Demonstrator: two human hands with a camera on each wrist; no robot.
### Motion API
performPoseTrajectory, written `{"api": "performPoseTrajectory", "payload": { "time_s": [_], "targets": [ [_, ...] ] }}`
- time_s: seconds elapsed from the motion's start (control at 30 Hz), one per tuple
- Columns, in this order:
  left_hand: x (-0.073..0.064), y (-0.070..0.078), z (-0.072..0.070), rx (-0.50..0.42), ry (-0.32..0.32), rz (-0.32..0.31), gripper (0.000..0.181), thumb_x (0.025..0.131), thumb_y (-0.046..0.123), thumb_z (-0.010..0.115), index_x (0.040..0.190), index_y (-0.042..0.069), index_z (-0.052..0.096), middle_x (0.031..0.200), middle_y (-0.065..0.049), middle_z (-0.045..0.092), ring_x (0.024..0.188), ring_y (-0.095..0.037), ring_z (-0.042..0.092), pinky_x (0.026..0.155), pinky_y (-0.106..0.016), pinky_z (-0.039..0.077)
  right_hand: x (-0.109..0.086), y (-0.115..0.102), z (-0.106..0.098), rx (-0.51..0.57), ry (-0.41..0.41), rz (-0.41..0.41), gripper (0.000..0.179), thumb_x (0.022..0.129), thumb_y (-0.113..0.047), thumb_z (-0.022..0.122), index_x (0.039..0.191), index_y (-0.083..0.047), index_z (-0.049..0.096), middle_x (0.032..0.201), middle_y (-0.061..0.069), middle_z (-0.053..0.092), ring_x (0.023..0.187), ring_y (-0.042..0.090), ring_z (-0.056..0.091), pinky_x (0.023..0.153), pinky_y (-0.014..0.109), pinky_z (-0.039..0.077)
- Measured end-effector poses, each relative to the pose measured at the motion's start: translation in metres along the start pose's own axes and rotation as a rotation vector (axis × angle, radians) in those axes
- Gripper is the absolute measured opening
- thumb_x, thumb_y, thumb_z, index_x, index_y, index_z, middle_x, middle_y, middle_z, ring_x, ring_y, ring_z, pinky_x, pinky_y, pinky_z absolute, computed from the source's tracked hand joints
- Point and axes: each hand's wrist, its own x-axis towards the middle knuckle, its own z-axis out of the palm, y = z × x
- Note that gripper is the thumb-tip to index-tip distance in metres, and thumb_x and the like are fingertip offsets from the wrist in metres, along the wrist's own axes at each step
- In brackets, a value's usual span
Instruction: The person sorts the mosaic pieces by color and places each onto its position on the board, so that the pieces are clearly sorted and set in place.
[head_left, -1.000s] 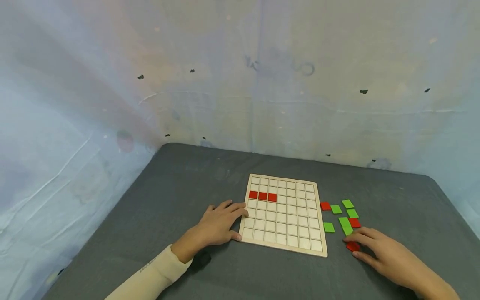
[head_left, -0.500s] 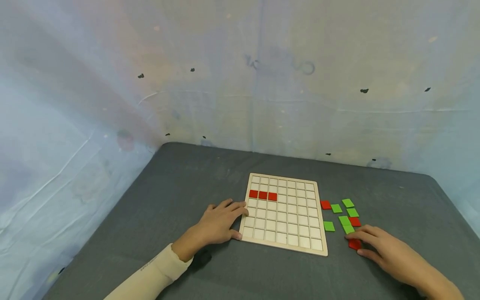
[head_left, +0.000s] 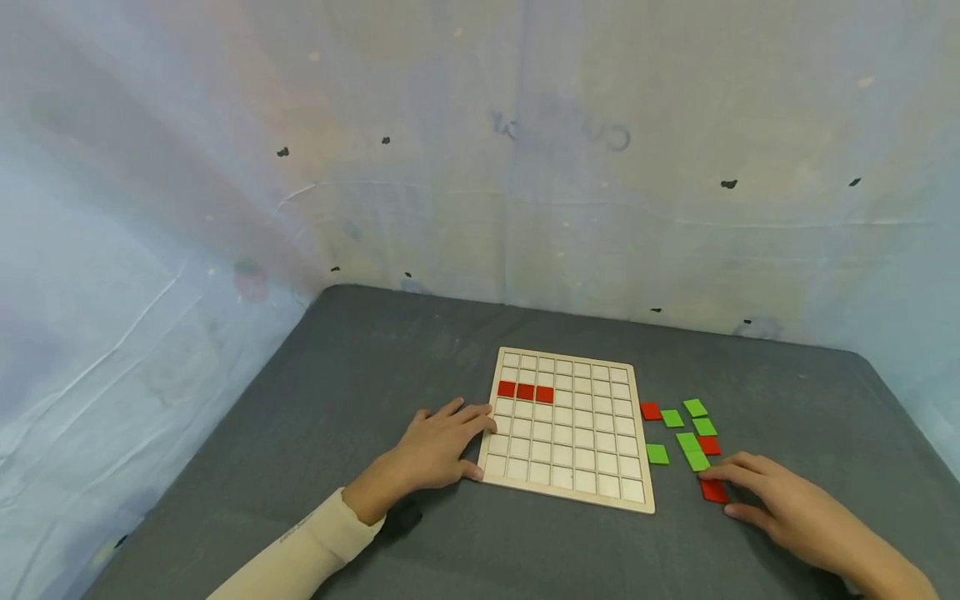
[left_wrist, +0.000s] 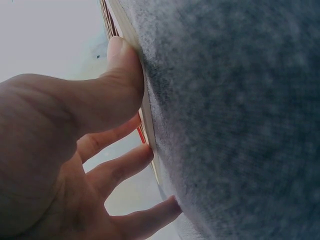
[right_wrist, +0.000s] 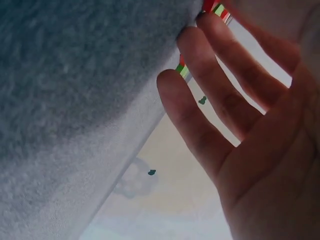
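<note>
A square wooden grid board (head_left: 562, 433) lies on the dark table. Three red tiles (head_left: 525, 392) sit side by side in one of its rows, starting at the left edge. My left hand (head_left: 437, 446) rests against the board's left side, thumb near the lower corner and fingers spread along the rim. In the left wrist view, the thumb and fingertips touch the board's pale edge (left_wrist: 150, 125). To the right of the board, my right hand (head_left: 787, 508) pinches a red tile (head_left: 714, 491) between thumb and index finger, low at the table. The right wrist view shows its other fingers extended.
Several loose green tiles (head_left: 672, 418) lie right of the board, together with a red tile (head_left: 650, 412) by its edge and another red tile (head_left: 708, 445) nearer my right hand. A pale cloth wall (head_left: 570, 208) rises behind the table (head_left: 405, 358).
My right hand has shifted slightly right with the red tile, which has turned between the fingers and come clear of the green tiles. My left hand and the board stay put.
</note>
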Motion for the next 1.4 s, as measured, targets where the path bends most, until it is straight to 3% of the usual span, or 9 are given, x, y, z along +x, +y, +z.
{"api": "performPoseTrajectory", "payload": {
  "time_s": [0.13,0.47,1.4],
  "targets": [
    [0.0000,0.0002,0.0008,0.010,-0.002,0.002,0.059,0.082,0.043,0.077,0.136,0.030,0.056,0.160,0.004,0.037,0.149,-0.037,0.032,0.105,-0.073,0.032,-0.0003,-0.0018,0.0000,0.015,-0.032,0.030,0.036,0.086,-0.048,0.072,0.120,-0.039,0.065,0.120,-0.015,0.060,0.102,0.013,0.063,0.080,0.033,0.056],
    [-0.0001,0.0001,0.0004,0.006,0.001,0.007,0.059,0.082,0.043,0.078,0.135,0.030,0.056,0.160,0.003,0.038,0.149,-0.038,0.033,0.104,-0.073,0.033,0.0014,-0.0044,-0.0005,0.018,-0.017,-0.001,0.034,0.087,-0.037,0.075,0.120,-0.039,0.066,0.112,-0.020,0.058,0.094,-0.001,0.057,0.074,0.027,0.054],
    [-0.0033,-0.0023,0.0012,0.014,0.020,0.013,0.061,0.081,0.042,0.079,0.137,0.028,0.057,0.159,0.003,0.039,0.148,-0.038,0.034,0.103,-0.073,0.034,0.0017,-0.0100,0.0004,0.032,0.022,-0.012,0.033,0.089,-0.034,0.073,0.121,-0.036,0.065,0.112,-0.018,0.059,0.093,0.000,0.054,0.073,0.027,0.052]
  ]
}}
